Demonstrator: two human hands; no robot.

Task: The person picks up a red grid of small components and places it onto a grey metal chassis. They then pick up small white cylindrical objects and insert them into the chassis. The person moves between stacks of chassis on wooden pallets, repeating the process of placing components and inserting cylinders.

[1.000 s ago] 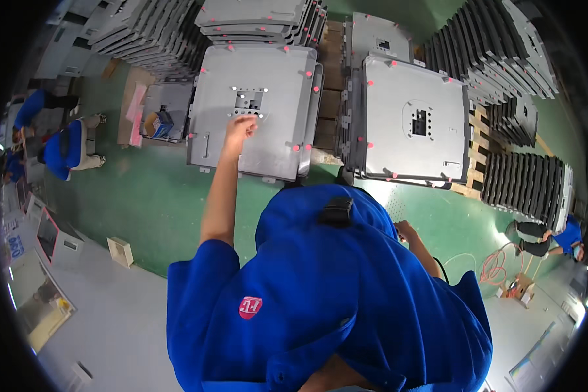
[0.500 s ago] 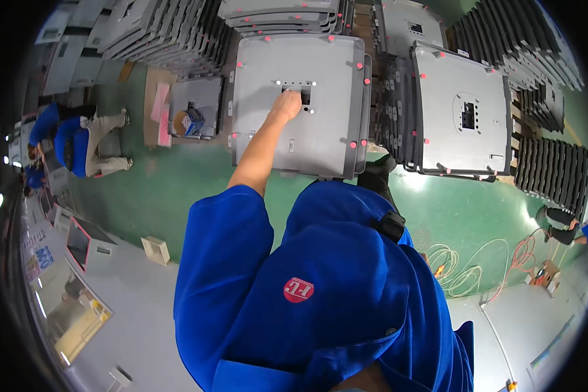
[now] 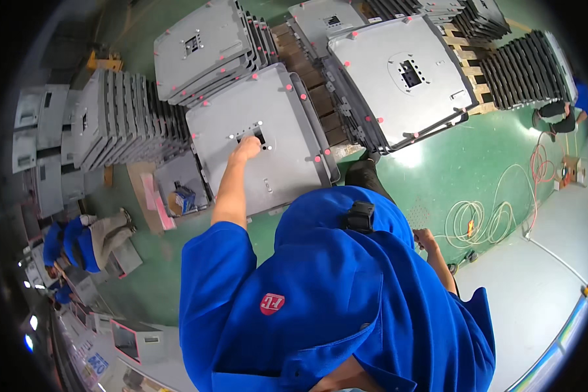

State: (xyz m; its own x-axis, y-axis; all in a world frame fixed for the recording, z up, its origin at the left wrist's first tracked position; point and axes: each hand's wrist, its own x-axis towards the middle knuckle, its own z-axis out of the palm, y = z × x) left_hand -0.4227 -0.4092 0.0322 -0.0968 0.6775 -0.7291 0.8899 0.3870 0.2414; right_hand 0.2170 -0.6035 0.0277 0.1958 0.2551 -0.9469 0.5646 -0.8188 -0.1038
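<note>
My left hand reaches out to a large grey metal panel on top of a stack. Its fingers are closed at the left part of the dark cutout in the panel's middle; whatever they grip is hidden. White-tipped studs stand around that cutout, and red round caps sit along the panel's edges. Down by my right side hangs my right hand, away from the panels. Its fingers are curled, and I cannot make out anything in them.
Another capped panel stack stands at the right, one behind at the left. Upright panels line the left. A bin holds a blue box. Coiled hoses lie on the green floor at right. Other people bend at the left.
The view has turned, so the panels appear tilted and further left. My right hand has come into view at my side. My left hand stays at the panel's cutout.
</note>
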